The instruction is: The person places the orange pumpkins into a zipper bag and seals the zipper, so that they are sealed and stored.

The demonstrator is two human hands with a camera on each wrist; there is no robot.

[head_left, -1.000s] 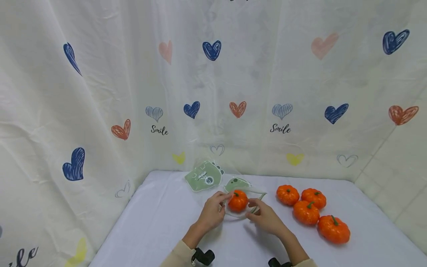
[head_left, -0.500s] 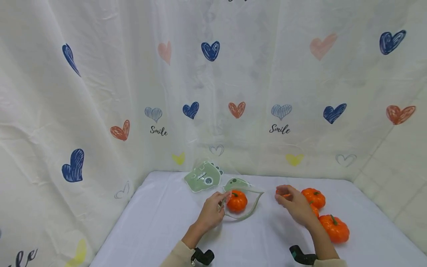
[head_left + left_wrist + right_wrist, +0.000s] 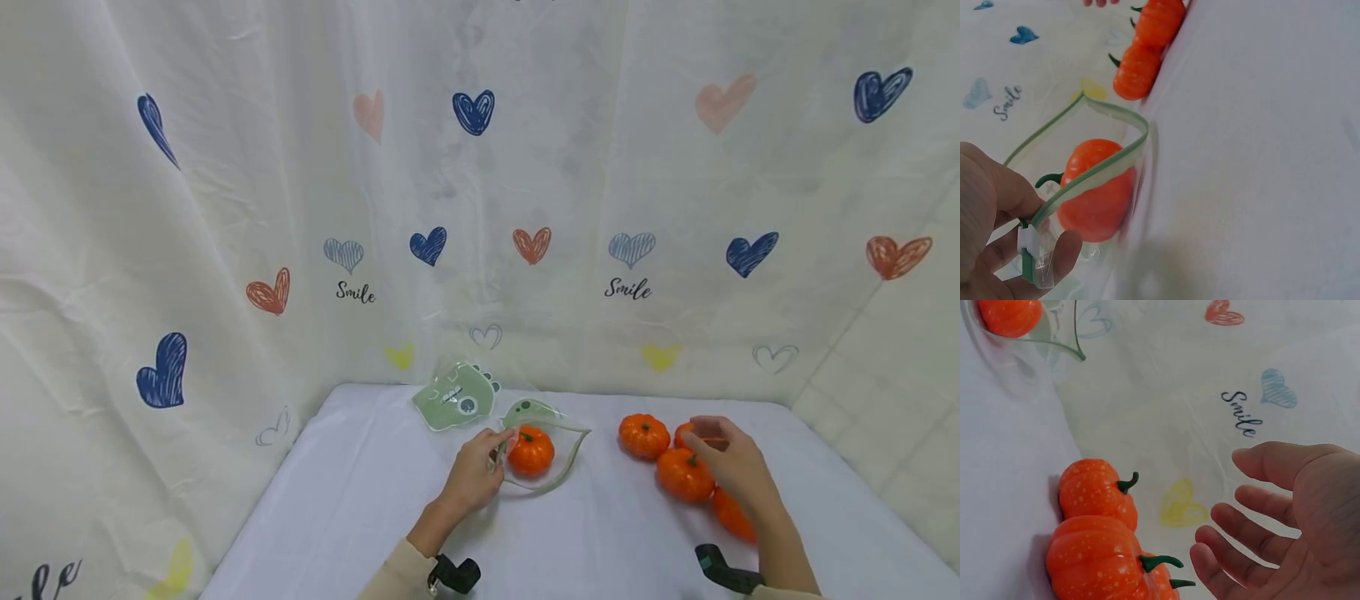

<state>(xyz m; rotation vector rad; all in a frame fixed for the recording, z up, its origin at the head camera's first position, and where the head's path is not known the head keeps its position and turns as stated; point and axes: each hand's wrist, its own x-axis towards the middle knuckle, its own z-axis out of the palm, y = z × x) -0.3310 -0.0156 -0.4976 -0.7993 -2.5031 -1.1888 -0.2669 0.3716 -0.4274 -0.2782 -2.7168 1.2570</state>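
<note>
My left hand (image 3: 472, 477) pinches the edge of a clear zip bag (image 3: 576, 457) with a green rim, close by its white slider (image 3: 1027, 240). The bag's mouth gapes, and a small orange pumpkin (image 3: 532, 454) with a green stem sits inside. On the right, my right hand (image 3: 741, 473) is over the pumpkin group with its fingers apart and relaxed, holding nothing. It partly covers the back pumpkin (image 3: 682, 434) and the front right pumpkin (image 3: 731, 515). Two more pumpkins, the left one (image 3: 643, 437) and the middle one (image 3: 684, 476), show beside it.
A green cartoon face (image 3: 459, 397) shows on the clear plastic behind my left hand, near the table's back edge. The table wears a white cloth (image 3: 360, 492). A pale curtain (image 3: 570, 167) printed with hearts hangs behind it.
My right hand has left the bag's rim and moved right, past the left pumpkin, to over the back pumpkin. My left hand keeps its pinch on the bag.
</note>
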